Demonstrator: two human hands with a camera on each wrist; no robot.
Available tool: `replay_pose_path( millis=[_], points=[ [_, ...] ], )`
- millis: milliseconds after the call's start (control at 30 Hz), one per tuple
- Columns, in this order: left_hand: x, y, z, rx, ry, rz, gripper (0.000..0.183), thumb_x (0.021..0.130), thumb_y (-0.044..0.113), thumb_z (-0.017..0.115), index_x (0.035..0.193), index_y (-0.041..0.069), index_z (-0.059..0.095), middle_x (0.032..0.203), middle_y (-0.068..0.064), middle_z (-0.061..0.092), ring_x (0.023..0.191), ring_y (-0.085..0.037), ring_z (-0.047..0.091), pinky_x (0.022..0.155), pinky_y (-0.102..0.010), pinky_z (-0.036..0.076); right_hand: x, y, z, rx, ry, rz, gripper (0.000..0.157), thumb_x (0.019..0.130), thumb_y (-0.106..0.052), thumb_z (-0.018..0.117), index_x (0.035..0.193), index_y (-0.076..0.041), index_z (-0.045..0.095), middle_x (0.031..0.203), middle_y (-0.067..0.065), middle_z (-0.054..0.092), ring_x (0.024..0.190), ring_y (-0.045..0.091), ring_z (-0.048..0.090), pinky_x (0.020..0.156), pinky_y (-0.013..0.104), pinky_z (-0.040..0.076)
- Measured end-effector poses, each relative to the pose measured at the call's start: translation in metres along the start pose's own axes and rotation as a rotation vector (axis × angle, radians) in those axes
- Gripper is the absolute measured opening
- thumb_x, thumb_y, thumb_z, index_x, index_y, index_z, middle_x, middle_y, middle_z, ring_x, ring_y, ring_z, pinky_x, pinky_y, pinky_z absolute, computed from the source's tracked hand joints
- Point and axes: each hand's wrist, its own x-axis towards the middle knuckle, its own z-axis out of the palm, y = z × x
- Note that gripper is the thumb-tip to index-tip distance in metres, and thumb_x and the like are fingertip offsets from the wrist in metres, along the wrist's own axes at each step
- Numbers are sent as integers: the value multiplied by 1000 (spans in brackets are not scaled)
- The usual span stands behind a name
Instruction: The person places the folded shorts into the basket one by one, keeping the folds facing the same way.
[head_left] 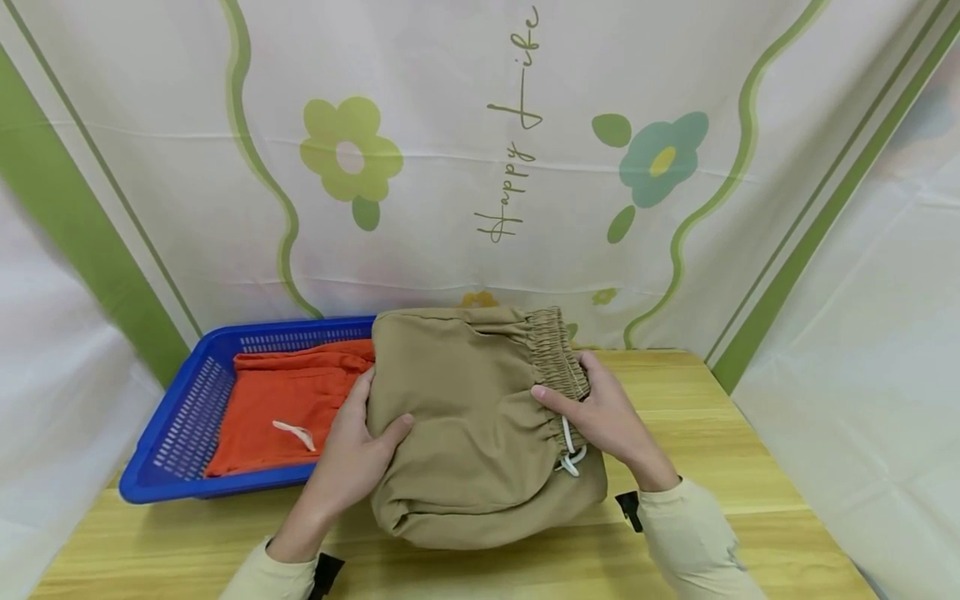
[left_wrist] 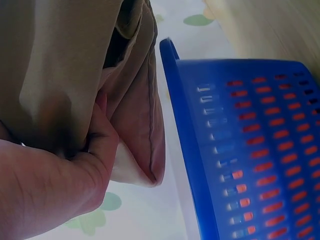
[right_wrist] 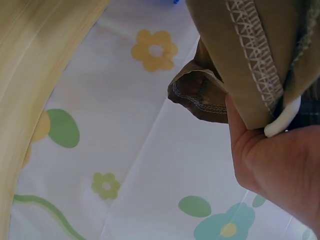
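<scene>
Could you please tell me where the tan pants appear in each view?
Head: the tan pants are just below center, between the left hand and right hand.
Left wrist: the tan pants are at upper left.
Right wrist: the tan pants are at upper right.
Shared landmark: the flowered cloth, behind the pants in all three.

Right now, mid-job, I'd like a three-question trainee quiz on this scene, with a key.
1. True or false: the orange garment lies in the blue basket.
2. Which hand grips the khaki garment at its gathered waistband?
3. The drawstring on the khaki garment is: A) black, B) white, C) blue.

Key: 1. True. 2. The right hand. 3. B.
</scene>
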Motion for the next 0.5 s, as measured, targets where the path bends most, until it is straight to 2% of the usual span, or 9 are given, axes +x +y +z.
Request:
replay_pose_path(
  millis=[300,500],
  points=[
    [-4,-2,-13,34,24,15,75,100,13,65,160,4,21,152,-22,41,129,-39,50,105,-59,40,5,-8,12,50,-26,-23,52,88,-37,80,124,-10,54,108,10,65,94,23,65,84,42,53],
    [-5,-7,-22,41,39,47,73,99,9,65,159,4,23,149,-21,44,126,-39,52,102,-58,42,8,-12,20,58,-30,-45,55,88,-38,80,129,-11,54,112,9,64,96,22,64,85,42,53]
  ],
)
